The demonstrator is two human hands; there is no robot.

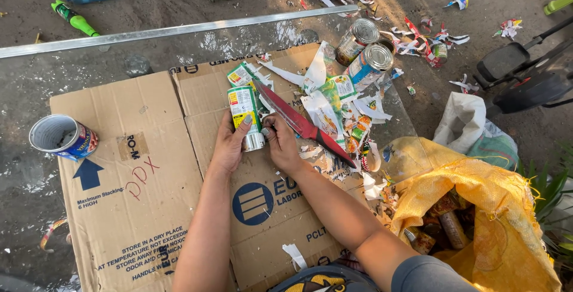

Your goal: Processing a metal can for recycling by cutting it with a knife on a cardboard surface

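Two hands meet at frame centre on one small tin can lying on flattened cardboard. Your left hand wraps around the can's lower end, hiding part of its green label. Your right hand is closed on the handle of a red knife; the handle is hidden in your fist, and the blade tip touches the can. Torn labels bury the cardboard's right edge. At lower right, a yellow sack is cut off, its cans hard to make out.
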